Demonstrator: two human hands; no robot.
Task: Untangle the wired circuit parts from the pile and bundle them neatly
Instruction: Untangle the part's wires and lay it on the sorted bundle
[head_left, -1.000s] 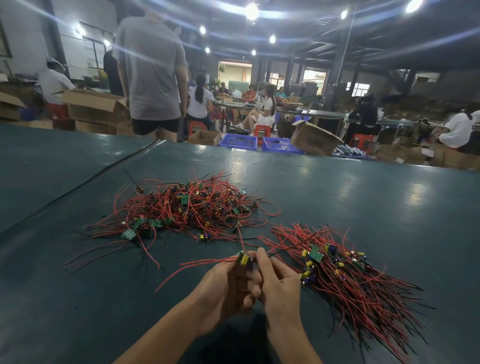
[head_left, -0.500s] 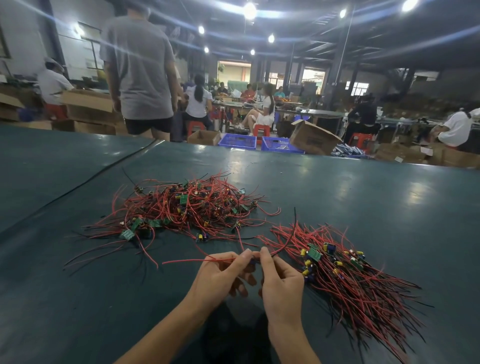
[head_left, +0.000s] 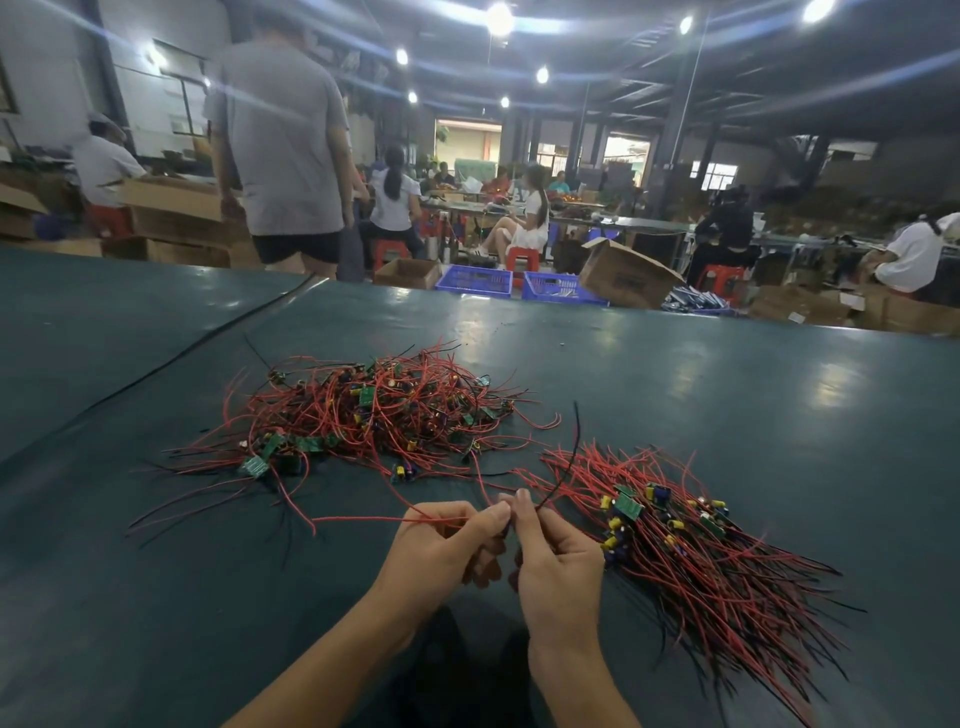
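A wide dark-green surface (head_left: 727, 415) fills the foreground of a busy workshop hall, with a tangled pile (head_left: 374, 415) of red and black wires and small green circuit boards heaped at its middle. Beyond the pile, past the surface's far edge, a person in a grey shirt (head_left: 285, 140) stands with back turned. Others sit at benches there, and a tipped cardboard box (head_left: 623, 275) rests beside two blue crates (head_left: 475, 279). A thin black cable (head_left: 182, 358) slants across the surface left of the pile. Right of the pile and nearer the camera lies a sorted bundle (head_left: 701, 561), its boards gathered at one end and its wires fanned the same way. Just in front of the pile, the left hand (head_left: 441, 551) and right hand (head_left: 556, 561) meet fingertip to fingertip. The left fingers pinch a red wire (head_left: 363, 518) that trails leftward below the pile. The right fingers pinch a black wire (head_left: 574, 447) that rises toward the pile's right edge. Stray red strands from the pile reach the fingertips. What lies between the palms is hidden.
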